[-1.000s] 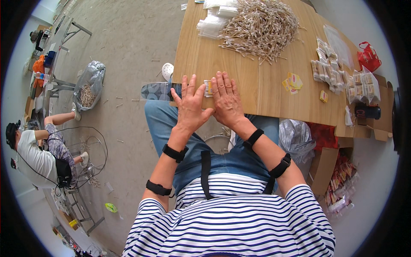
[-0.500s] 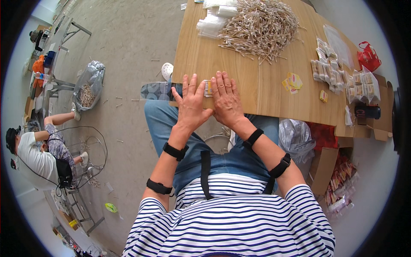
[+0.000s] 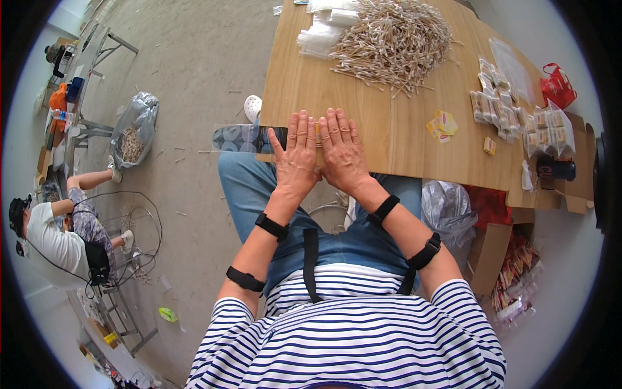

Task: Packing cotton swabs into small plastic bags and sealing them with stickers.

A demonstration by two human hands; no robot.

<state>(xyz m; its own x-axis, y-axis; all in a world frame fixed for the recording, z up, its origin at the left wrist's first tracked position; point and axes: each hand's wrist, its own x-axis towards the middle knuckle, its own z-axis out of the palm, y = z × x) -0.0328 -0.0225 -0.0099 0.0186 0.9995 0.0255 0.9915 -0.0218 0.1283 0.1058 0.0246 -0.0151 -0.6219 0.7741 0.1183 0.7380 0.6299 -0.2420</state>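
My left hand [image 3: 297, 152] lies palm down at the near edge of the wooden table [image 3: 405, 139], its fingers straight. Beside it my right hand [image 3: 343, 146] is also flat, fingers stretched forward. Both press over a small packet of cotton swabs with a yellow label [image 3: 318, 134], mostly hidden; only a narrow strip shows between the hands. A dark, patterned strip [image 3: 240, 138] runs from under my left hand out past the table's left edge. Neither hand is wrapped round anything.
A big heap of cotton swabs [image 3: 395, 45] lies at the far side, with clear plastic bags [image 3: 321, 37] to its left. Yellow cards [image 3: 443, 125], filled packets [image 3: 495, 104] and a dark can [image 3: 557, 169] are at the right. Another person [image 3: 58, 240] sits far left.
My left hand has shifted right, closer to my right hand, and its fingers have drawn together. Less of the packet shows between the hands. My right hand has stayed in place.
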